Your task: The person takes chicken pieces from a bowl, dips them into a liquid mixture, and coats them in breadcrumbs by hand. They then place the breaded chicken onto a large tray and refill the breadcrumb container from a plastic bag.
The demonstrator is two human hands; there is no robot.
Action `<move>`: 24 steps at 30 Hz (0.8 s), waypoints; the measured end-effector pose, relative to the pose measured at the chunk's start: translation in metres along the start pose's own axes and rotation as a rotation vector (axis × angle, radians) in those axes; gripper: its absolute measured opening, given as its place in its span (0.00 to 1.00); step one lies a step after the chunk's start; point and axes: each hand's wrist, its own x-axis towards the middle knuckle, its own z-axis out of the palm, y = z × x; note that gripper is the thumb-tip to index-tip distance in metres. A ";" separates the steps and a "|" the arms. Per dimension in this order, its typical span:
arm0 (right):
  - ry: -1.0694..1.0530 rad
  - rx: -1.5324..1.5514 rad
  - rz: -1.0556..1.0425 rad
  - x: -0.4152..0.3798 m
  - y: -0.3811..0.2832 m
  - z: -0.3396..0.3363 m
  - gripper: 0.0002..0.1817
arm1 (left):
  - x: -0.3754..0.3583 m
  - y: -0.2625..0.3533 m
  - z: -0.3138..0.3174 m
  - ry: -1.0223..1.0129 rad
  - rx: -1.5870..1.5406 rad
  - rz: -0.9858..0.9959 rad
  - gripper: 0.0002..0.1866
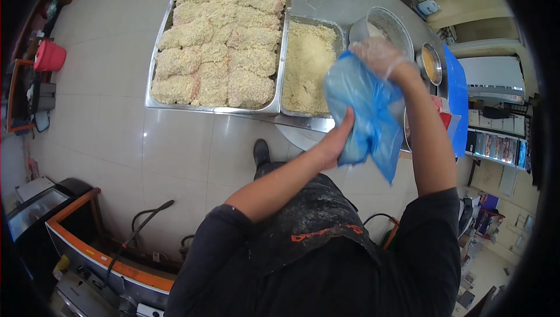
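Note:
A translucent blue plastic bag [357, 104] hangs in front of me, crumpled, with something pale inside that I cannot make out. My left hand [337, 142], bare, grips its lower left side with the thumb on top; the other fingers are hidden behind it. My right hand [379, 57] wears a clear plastic glove and is closed at the bag's upper end, slightly blurred. Just left of the bag is a metal pan [298, 113] of pale yellow crumbs [309, 63]. Behind my right hand stands a round metal pot [402, 28] with whitish contents.
A large metal tray [216, 109] of crumb-coated pieces [221, 37] stands left of the pan. To the right are a bowl of orange-yellow liquid [430, 63] and a blue sheet [457, 98]. A pink bucket [50, 55] sits far left, an orange-edged counter [111, 258] lower left.

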 end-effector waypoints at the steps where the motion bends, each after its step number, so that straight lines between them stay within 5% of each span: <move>1: -0.008 0.076 0.076 -0.015 -0.017 -0.007 0.24 | -0.004 -0.012 -0.001 0.005 0.008 -0.012 0.48; 8: 0.227 0.324 0.256 -0.029 -0.021 0.004 0.30 | 0.001 0.006 -0.013 0.200 0.050 0.022 0.46; 13: 0.413 0.368 0.266 -0.022 -0.013 0.003 0.29 | 0.016 0.048 -0.033 0.071 0.214 -0.016 0.52; 17: 0.513 0.405 0.199 -0.051 -0.015 -0.011 0.28 | 0.031 0.036 -0.047 0.156 0.353 0.095 0.55; 21: 0.515 0.546 0.269 -0.123 -0.041 -0.032 0.27 | 0.018 0.036 -0.037 0.221 0.777 0.285 0.52; 24: 0.703 0.487 0.179 -0.162 -0.041 -0.030 0.24 | 0.018 0.039 -0.038 0.240 0.903 0.457 0.44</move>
